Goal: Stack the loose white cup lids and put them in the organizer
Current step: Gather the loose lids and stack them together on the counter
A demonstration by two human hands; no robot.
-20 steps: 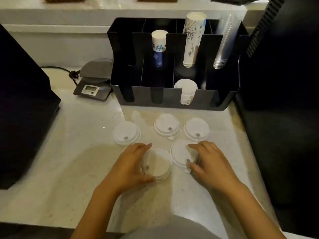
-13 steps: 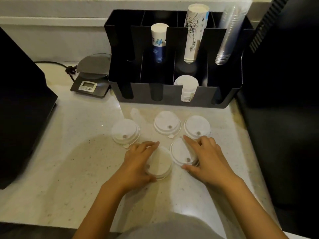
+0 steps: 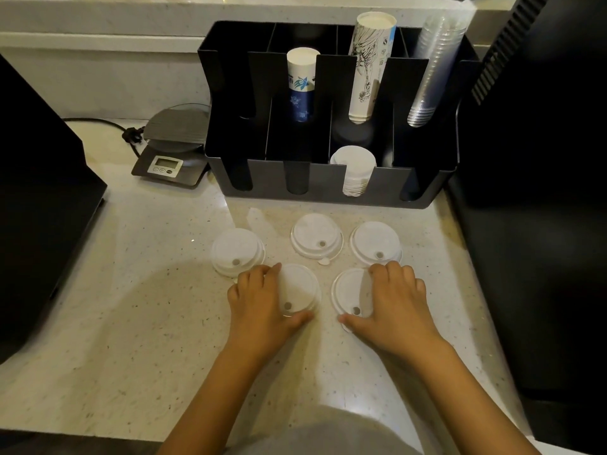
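Five loose white cup lids lie on the speckled counter. My left hand [image 3: 259, 300] grips the near-left lid [image 3: 300, 287], thumb at its near edge, fingers over its left side. My right hand [image 3: 397, 300] holds the near-right lid [image 3: 348, 293] the same way from the right. Three more lids sit just beyond: a left lid [image 3: 235, 247], a middle lid [image 3: 315, 233] and a right lid [image 3: 374, 239]. The black organizer [image 3: 328, 195] stands behind them, with a stack of white lids [image 3: 354, 169] in a front slot.
Paper cup stacks [image 3: 300, 83] and clear cups [image 3: 430, 73] fill the organizer's rear slots. A digital scale [image 3: 174, 149] with a cord sits to its left. Black machines flank the counter at left [image 3: 39, 192] and right [image 3: 542, 224]. A small white tab [image 3: 323, 261] lies by the middle lid.
The near-left lid, tilted in my left hand before, now lies flat with its hole facing up. My right hand has settled further over the near-right lid. The camera has moved closer.
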